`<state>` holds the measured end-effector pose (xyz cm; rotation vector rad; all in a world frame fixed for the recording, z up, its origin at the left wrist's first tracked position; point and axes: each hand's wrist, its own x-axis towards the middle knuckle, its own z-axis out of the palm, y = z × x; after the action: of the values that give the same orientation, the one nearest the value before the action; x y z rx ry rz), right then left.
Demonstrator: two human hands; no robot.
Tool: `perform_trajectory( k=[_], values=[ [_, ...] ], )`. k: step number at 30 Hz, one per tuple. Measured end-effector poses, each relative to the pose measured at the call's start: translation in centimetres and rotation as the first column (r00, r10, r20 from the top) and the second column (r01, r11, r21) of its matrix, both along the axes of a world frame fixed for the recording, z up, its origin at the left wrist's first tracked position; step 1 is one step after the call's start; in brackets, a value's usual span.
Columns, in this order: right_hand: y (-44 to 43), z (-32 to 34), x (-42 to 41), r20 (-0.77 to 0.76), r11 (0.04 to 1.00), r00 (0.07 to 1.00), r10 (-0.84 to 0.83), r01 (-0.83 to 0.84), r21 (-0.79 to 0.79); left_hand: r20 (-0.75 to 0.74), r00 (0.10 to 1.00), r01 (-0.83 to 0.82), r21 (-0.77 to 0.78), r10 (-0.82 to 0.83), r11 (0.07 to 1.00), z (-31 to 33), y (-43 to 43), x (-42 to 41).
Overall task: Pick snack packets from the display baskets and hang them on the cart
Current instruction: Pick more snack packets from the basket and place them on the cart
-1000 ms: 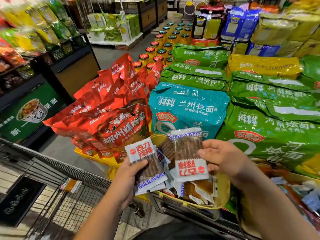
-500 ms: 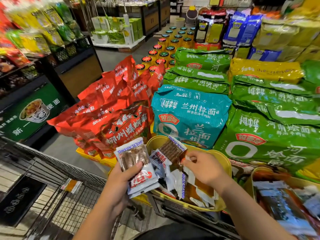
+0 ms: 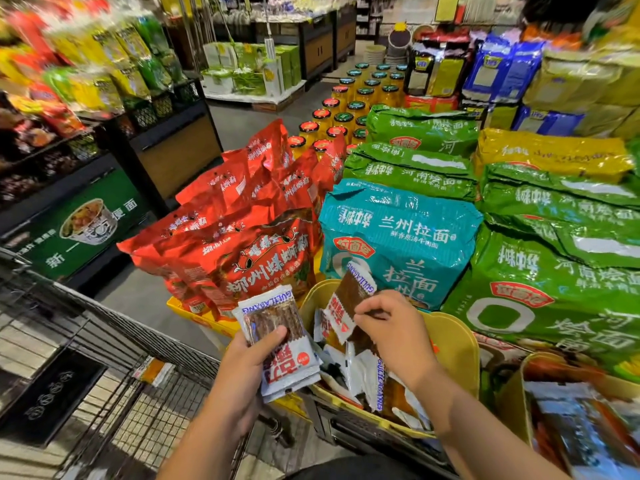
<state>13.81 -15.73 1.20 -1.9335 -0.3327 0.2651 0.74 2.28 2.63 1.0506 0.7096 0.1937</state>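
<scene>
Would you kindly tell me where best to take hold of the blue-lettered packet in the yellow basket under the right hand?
Pinch the packet by its white sealed edge with the blue lettering, coming straight down from above. It stands edge-up in the pile, faces buried, and the yellow basket wall likely blocks a sideways approach. The right hand pinches another packet, so that goes first.

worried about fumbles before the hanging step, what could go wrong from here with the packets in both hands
1. The left hand clamps a stack of packets mostly with the thumb; they could fan out and slip.
2. The right hand pinches a single packet by its edge above the yellow basket; it may drop back.
</scene>
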Motion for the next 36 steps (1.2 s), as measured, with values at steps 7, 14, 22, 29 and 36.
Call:
perform_trajectory(
  k=[7,14,22,29,36],
  values=[
    [-1.3,-0.1,0.4,-0.199,0.998,0.978,-0.060,0.058,-0.015,-0.007,1.000,0.030,0.059,-0.030,0.998,0.2,-1.1,1.2],
    [0.4,-1.2,0.7,-0.345,0.968,0.920,-0.184,0.231,0.101,-0.036,0.998,0.053,0.116,-0.049,0.992,0.4,-2.0,1.5],
    [-5.0,2.6,-1.0,-0.577,0.843,0.812,-0.083,0.366,0.394,-0.034,0.998,-0.047,0.151,0.053,0.987,1.0,-0.2,1.3],
    [-2.7,4.5,-2.1,-0.429,0.915,0.900,0.080,0.105,0.390,0.002,0.938,0.345,-0.028,-0.345,0.938,1.8,-3.5,2.1],
    [-8.0,5.8,0.4,-0.365,0.976,0.923,0.123,-0.046,0.213,0.049,0.900,0.436,-0.050,-0.433,0.899,0.9,-3.5,3.2]
  ],
)
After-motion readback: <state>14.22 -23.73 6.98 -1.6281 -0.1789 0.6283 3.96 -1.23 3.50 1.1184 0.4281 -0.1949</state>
